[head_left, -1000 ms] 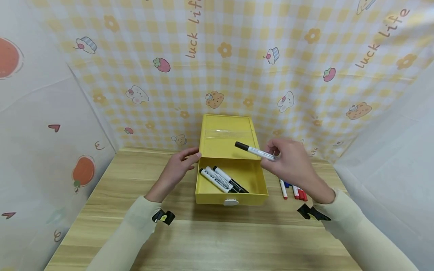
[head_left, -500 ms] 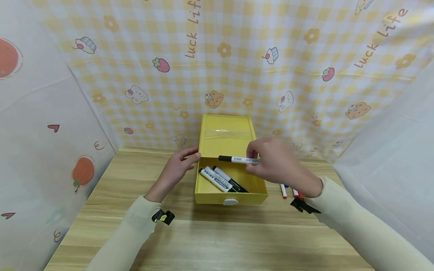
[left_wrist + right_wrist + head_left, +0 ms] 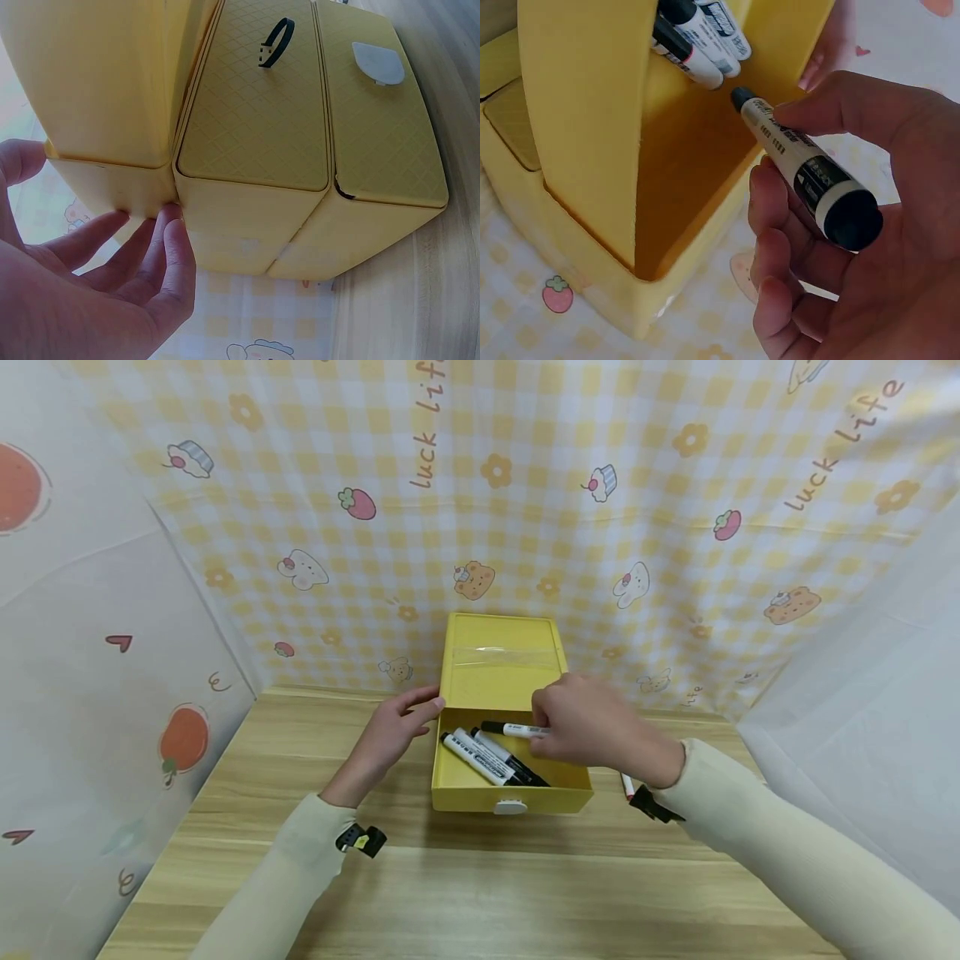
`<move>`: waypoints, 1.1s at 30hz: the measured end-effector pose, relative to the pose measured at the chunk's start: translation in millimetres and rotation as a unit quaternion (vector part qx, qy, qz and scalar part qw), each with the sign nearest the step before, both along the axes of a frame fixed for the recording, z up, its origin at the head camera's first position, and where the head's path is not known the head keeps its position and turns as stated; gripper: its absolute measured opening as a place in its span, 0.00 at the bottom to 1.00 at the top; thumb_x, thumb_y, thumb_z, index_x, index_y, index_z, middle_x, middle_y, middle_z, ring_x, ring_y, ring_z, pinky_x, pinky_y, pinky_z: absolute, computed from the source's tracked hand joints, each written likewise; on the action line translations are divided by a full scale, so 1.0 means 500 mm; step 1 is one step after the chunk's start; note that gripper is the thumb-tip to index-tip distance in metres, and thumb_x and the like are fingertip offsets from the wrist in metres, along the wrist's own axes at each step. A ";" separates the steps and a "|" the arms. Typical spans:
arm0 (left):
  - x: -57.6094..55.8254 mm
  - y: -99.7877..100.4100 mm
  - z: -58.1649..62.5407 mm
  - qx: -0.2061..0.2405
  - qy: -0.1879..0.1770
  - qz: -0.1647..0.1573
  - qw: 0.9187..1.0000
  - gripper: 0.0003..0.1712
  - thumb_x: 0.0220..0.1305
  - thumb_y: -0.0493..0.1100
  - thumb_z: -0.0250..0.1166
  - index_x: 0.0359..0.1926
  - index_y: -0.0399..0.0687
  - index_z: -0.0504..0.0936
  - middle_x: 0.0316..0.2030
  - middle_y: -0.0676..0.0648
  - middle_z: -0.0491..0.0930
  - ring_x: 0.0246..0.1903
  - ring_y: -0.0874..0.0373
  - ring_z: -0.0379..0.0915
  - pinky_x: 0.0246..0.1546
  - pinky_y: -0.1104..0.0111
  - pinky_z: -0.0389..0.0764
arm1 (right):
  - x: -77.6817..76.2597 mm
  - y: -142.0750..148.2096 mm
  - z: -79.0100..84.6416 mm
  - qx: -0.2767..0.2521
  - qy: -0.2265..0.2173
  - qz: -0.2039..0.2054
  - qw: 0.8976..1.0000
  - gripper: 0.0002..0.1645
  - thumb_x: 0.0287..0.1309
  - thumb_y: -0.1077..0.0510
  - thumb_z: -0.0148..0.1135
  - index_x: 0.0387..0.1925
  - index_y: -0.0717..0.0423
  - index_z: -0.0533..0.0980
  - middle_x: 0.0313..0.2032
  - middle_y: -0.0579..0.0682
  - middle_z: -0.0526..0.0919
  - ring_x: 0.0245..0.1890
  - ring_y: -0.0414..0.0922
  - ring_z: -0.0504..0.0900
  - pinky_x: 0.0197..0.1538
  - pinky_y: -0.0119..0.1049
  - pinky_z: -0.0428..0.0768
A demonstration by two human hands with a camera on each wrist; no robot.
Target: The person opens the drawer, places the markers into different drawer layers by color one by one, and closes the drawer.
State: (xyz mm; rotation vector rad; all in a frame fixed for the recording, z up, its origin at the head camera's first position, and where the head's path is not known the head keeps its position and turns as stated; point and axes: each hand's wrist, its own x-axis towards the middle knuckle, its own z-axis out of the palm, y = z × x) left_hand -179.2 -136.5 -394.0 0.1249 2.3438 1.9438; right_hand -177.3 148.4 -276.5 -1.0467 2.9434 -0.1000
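A yellow drawer box point(image 3: 502, 681) stands on the wooden table with its top drawer point(image 3: 465, 800) pulled out. Three white markers with black caps point(image 3: 480, 758) lie in the drawer's left part. My right hand point(image 3: 588, 727) pinches another black-capped whiteboard marker point(image 3: 517, 729) between thumb and fingers, low over the drawer's right side. In the right wrist view this marker point(image 3: 776, 142) points toward the ones inside. Against the box's left side rests my left hand point(image 3: 386, 731); in the left wrist view its extended fingers point(image 3: 112, 225) touch the yellow wall.
Right of the box a red-tipped marker point(image 3: 627, 785) lies on the table point(image 3: 480, 893), partly hidden by my right arm. Behind the box hangs a checked cloth point(image 3: 495, 527). Lower drawers point(image 3: 255, 112) of the box show in the left wrist view.
My right hand has moved left and down with the marker, from beside the box to over the open drawer. The sleeve now hides most red-capped markers. My left hand has stayed put.
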 end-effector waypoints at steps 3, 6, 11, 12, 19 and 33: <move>0.001 0.000 0.001 -0.001 -0.001 0.002 1.000 0.35 0.83 0.56 0.63 0.79 0.40 0.75 0.77 0.39 0.72 0.71 0.41 0.75 0.70 0.45 0.79 | -0.002 -0.009 -0.006 0.015 -0.003 0.000 1.000 0.23 0.56 0.52 0.75 0.15 0.44 0.69 0.15 0.38 0.63 0.18 0.39 0.62 0.19 0.32 0.53; 0.000 0.001 -0.001 -0.004 -0.001 0.002 1.000 0.36 0.83 0.56 0.63 0.79 0.39 0.74 0.77 0.38 0.72 0.71 0.41 0.75 0.70 0.46 0.79 | -0.003 -0.016 -0.012 0.028 0.000 -0.002 1.000 0.30 0.58 0.50 0.76 0.13 0.43 0.64 0.14 0.37 0.55 0.18 0.39 0.56 0.20 0.33 0.49; -0.002 0.001 -0.003 -0.005 0.000 0.001 1.000 0.36 0.83 0.56 0.63 0.79 0.39 0.74 0.77 0.38 0.72 0.71 0.41 0.74 0.70 0.46 0.79 | -0.005 -0.026 -0.022 0.044 0.011 -0.001 0.999 0.35 0.62 0.48 0.77 0.12 0.42 0.61 0.13 0.37 0.50 0.17 0.38 0.53 0.19 0.32 0.48; -0.002 0.001 -0.003 -0.005 -0.001 0.001 1.000 0.36 0.83 0.56 0.63 0.79 0.39 0.74 0.77 0.38 0.72 0.71 0.41 0.74 0.70 0.46 0.79 | -0.005 -0.027 -0.023 0.047 0.012 0.000 0.999 0.35 0.63 0.47 0.77 0.11 0.42 0.62 0.13 0.37 0.50 0.17 0.38 0.53 0.19 0.32 0.48; -0.003 0.001 -0.002 -0.007 0.002 0.002 1.000 0.36 0.83 0.56 0.63 0.79 0.39 0.75 0.77 0.38 0.72 0.71 0.41 0.75 0.70 0.46 0.80 | 0.001 -0.034 -0.030 0.058 0.008 0.006 0.998 0.39 0.65 0.49 0.77 0.11 0.42 0.58 0.15 0.37 0.46 0.17 0.38 0.48 0.20 0.32 0.45; -0.001 0.001 -0.003 -0.006 0.006 -0.002 1.000 0.36 0.83 0.57 0.63 0.79 0.39 0.74 0.78 0.38 0.71 0.72 0.41 0.75 0.70 0.46 0.79 | 0.010 -0.036 -0.051 0.053 -0.006 0.013 0.999 0.32 0.68 0.54 0.75 0.12 0.45 0.68 0.15 0.40 0.53 0.15 0.38 0.54 0.17 0.32 0.50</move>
